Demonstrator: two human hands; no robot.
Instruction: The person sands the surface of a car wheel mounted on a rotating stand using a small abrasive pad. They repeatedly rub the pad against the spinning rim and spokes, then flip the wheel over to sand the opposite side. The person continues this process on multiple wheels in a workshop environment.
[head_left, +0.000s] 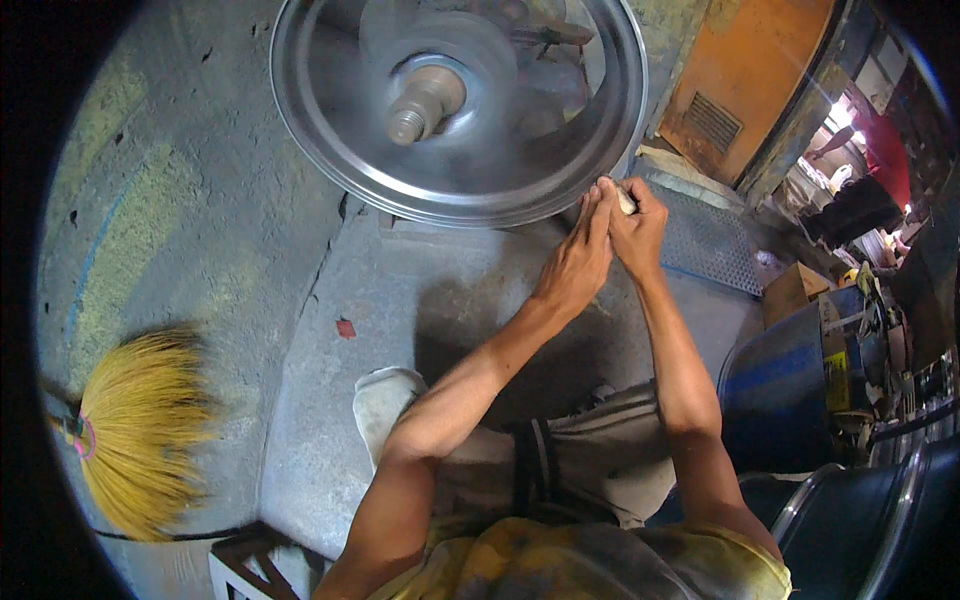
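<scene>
A metal wheel rim (420, 204) is mounted on a shaft with a threaded end (420, 112); its blurred inner part suggests that it is spinning. My right hand (637, 229) grips a small pale block (624, 201) at the lower right edge of the rim. The block's material is unclear, and the fingers hide most of it. My left hand (577, 266) lies against my right hand, its fingers stretched up to the same edge. Whether the left fingers also hold the block is hidden.
A straw broom (142, 435) is at the left. To the right are a perforated metal plate (709, 236), a cardboard box (795, 292), a blue bin (780, 375) with scrap and a dark drum (855, 517). Beyond the orange door (742, 75), a person in red (885, 157) bends over.
</scene>
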